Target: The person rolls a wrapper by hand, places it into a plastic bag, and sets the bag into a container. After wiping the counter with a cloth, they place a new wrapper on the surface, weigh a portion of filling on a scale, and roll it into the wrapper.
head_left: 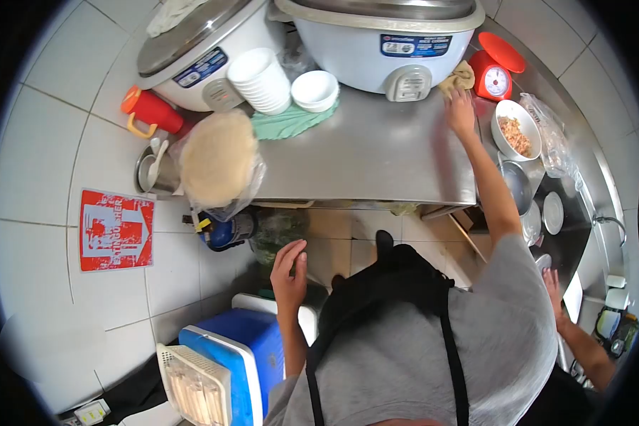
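Observation:
My right hand [459, 112] reaches across the steel counter [376, 156], its fingers on the near edge of a crumpled tan cloth [459, 78]. That cloth lies between a large white rice cooker [348, 53] and a red kitchen scale [491, 74]. Below the counter's front edge, my left hand [289, 275] hangs in the air with fingers apart and loosely bent, holding nothing. Nearest to it are a clear plastic bag with green contents [280, 231] and a blue cylinder [227, 233] under the counter.
Stacked white bowls [259, 79] stand on a green cloth [291, 124]. Left are another cooker [192, 60], a red jug [153, 110] and a bagged pale round stack [219, 157]. A food bowl [516, 131] sits right. Another person's hand [552, 287] is lower right; a blue cooler [245, 348], lower left.

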Tool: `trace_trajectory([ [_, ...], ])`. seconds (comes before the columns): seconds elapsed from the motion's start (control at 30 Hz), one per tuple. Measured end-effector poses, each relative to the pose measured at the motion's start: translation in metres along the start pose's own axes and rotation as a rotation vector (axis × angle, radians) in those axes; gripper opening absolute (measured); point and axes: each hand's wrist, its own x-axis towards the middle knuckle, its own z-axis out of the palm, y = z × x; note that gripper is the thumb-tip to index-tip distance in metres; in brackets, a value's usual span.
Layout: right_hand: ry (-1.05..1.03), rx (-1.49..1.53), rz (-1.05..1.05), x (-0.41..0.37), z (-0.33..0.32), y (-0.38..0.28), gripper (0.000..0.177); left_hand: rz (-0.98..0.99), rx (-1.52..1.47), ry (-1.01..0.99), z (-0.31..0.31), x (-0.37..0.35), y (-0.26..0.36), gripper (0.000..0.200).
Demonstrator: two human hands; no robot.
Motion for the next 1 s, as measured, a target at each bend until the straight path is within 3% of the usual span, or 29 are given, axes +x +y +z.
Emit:
trace_trajectory([
  [0.1,-0.139,-0.142,-0.155,0.024,0.042,0.052,0.030,-0.063,0.001,-0.084,0.027,0.013,0.006,0.022],
  [0.13,-0.090,0.005,-0.163,0.021,0.039,0.049,0.028,-0.083,0.024,-0.103,0.033,0.015,0.008,0.022],
  [0.17,-0.195,0.088,-0.106,0.010,0.034,0.045,0.027,-0.106,0.051,-0.126,0.037,0.015,0.009,0.022],
  [0.23,-0.409,0.250,0.002,-0.014,-0.010,0.016,0.027,-0.185,0.048,-0.135,0.042,0.012,0.010,0.021],
  [0.3,-0.397,0.286,-0.224,-0.045,-0.062,-0.014,0.027,-0.219,0.062,-0.114,0.043,0.005,0.004,0.020],
  [0.33,-0.454,0.349,-0.129,-0.046,-0.066,-0.012,0.029,-0.210,0.078,-0.091,0.044,0.001,-0.002,0.020],
  [0.43,-0.095,0.117,0.062,-0.007,-0.036,-0.013,0.039,-0.238,0.106,-0.088,0.044,0.001,-0.007,0.018],
  [0.53,-0.028,-0.427,0.033,-0.018,0.020,-0.019,0.051,-0.274,0.105,-0.166,0.043,0.011,-0.002,0.019],
  [0.63,-0.094,-0.278,0.137,-0.020,0.032,-0.037,0.058,-0.263,0.028,-0.126,0.047,0.013,-0.011,0.021],
  [0.67,-0.212,0.006,0.176,-0.024,0.033,-0.054,0.061,-0.289,-0.016,-0.121,0.050,0.012,-0.019,0.021],
  [0.73,-0.551,0.071,0.098,-0.025,0.016,-0.123,0.059,-0.253,-0.022,-0.218,0.054,0.022,-0.017,0.021],
  [0.8,-0.380,-0.004,0.005,-0.050,0.033,-0.178,0.060,-0.171,-0.023,-0.272,0.060,0.036,-0.016,0.020],
  [0.87,-0.530,0.020,-0.087,-0.055,0.009,-0.225,0.063,-0.131,-0.027,-0.338,0.059,0.052,-0.011,0.021],
  [0.93,-0.519,0.259,-0.252,-0.080,0.019,-0.252,0.064,-0.081,-0.028,-0.410,0.060,0.068,-0.004,0.021],
  [1.0,-0.592,0.310,-0.394,-0.097,0.004,-0.269,0.064,-0.021,-0.024,-0.466,0.062,0.084,-0.001,0.021],
])
